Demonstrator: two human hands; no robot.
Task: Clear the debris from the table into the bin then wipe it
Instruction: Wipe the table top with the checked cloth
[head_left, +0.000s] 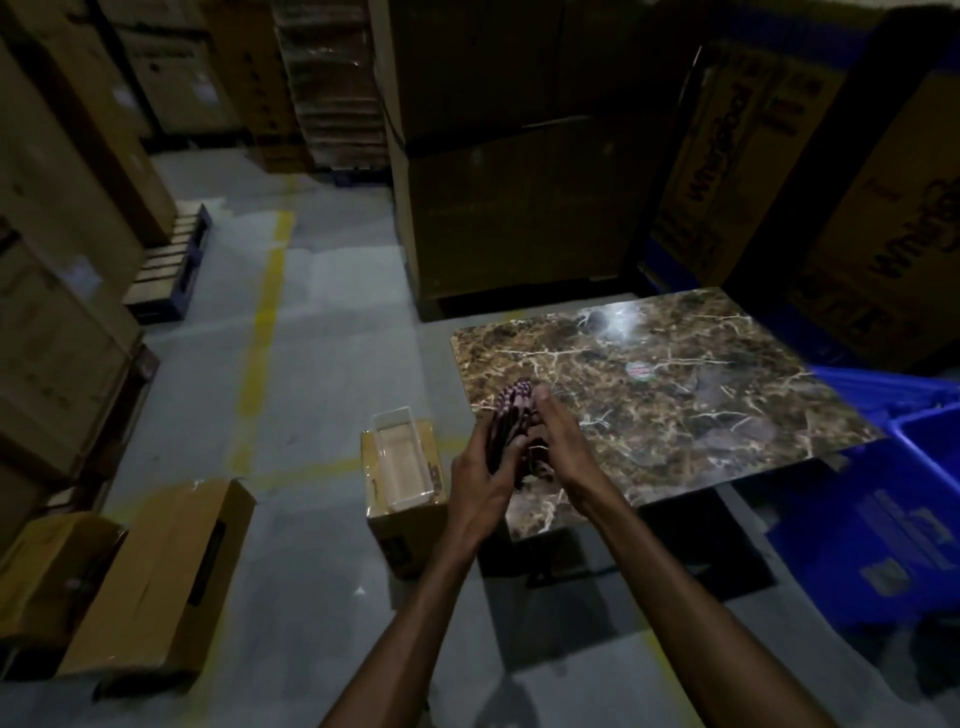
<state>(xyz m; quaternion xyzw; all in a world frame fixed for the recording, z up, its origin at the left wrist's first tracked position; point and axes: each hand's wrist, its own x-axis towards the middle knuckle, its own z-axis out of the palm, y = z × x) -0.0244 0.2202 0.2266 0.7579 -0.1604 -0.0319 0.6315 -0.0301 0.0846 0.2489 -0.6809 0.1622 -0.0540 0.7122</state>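
- Cartons (511, 171) are standing stacked behind and around the work area, filling the dim far side of the view.
- Grey floor (322, 332) is showing a yellow line running away from the camera.
- Blue crates (883, 519) are sitting at the right, just beside the table.
- Table (701, 395), with a brown marble-pattern top, is lying with its long axis running from lower left to upper right; a small round sticker (638, 370) is sitting near its middle, and a pale glare is shining at its far end.
- Brown box (161, 582) is lying on its side on the floor at the left, well apart from the table.
- Bin (402, 467), a small open carton with a pale tray inside, is standing on the floor just beside the table's left near corner, its long axis pointing away from the camera.
- Left hand (480, 467) and right hand (563, 441) are both reaching forward over the table's near left corner, palms facing each other.
- Cloth (511, 423), dark red and checked, is being pressed bunched between the two palms, its long axis pointing up and away toward the table's far side.
- Fingers of both hands are lying nearly straight, closing flat against the cloth rather than curling round it.
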